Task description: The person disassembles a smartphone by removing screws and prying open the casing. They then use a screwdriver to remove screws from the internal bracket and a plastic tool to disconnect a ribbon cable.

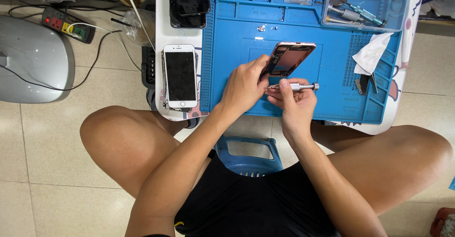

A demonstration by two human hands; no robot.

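Gripping opened phone (290,57) mid-mat, left hand (244,88); right hand (294,105) fingers clench screwdriver (296,87); blue mat (237,43) bare around.

Blue work mat (237,38); rose-gold phone shell (289,57); silver screwdriver (301,87); white phone (180,76), black screen.

A: Single view, head-worn. Looks almost straight down over the person's own lap; the knees fill the lower corners, floor tiles to either side.

B: Which way up?

A: Far edge of the blue work mat (237,52) runs along the top of the frame, the black shorts (246,204) lie at the bottom. The camera sits close, at arm's reach above the small table (163,28).

B: Overlap with another view?

A: None; only this one camera
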